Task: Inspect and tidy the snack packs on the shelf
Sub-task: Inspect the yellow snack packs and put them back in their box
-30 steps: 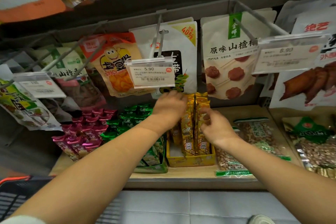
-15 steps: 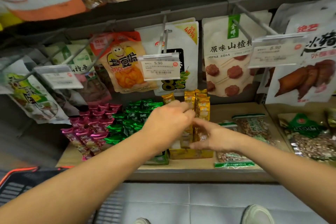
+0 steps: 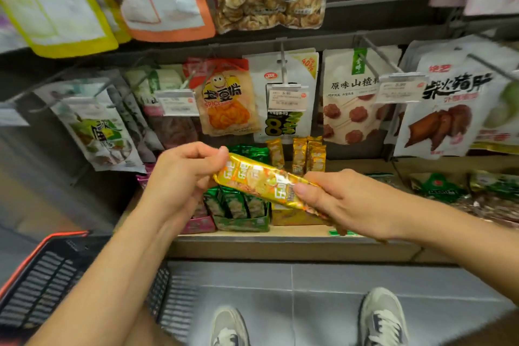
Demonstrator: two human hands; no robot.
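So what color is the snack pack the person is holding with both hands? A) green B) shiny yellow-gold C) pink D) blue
B: the snack pack, pinched at one end by the left hand and at the other by the right hand, has a shiny yellow-gold wrapper.

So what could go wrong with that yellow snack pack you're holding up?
The yellow pack is only pinched at its ends by the left hand and right hand, so it might slip and fall to the floor. Sliding it into the yellow box could knock over the standing packs.
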